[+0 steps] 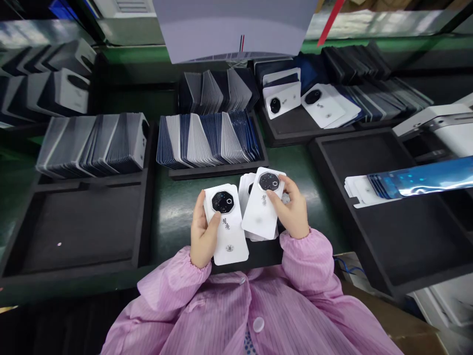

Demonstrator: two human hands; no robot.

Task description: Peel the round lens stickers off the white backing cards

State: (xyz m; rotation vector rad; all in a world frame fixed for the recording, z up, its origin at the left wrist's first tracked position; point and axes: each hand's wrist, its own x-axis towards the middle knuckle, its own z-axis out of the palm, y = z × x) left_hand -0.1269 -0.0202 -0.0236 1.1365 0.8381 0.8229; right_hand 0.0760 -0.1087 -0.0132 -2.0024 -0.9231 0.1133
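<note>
In my left hand (205, 231) is a small stack of white phone-back cards (231, 241), the thumb on the front face. The top card bears a black octagonal camera print, dark lettering and a small round mark. My right hand (291, 207) pinches another white phone-back card (260, 217) by its upper right edge, thumb in front. That card is tilted and overlaps a pile of similar white cards (244, 190), which lies mostly hidden beneath it on the green bench (170, 212). The two held cards are side by side, close together at their lower edges.
Behind my hands, a black tray (218, 171) holds rows of blue and white cards (207, 140). More trays stand left (77, 227) and right (417, 246), with card stacks (96, 143) and a shiny blue film strip (436, 176). A white sheet (236, 29) hangs above.
</note>
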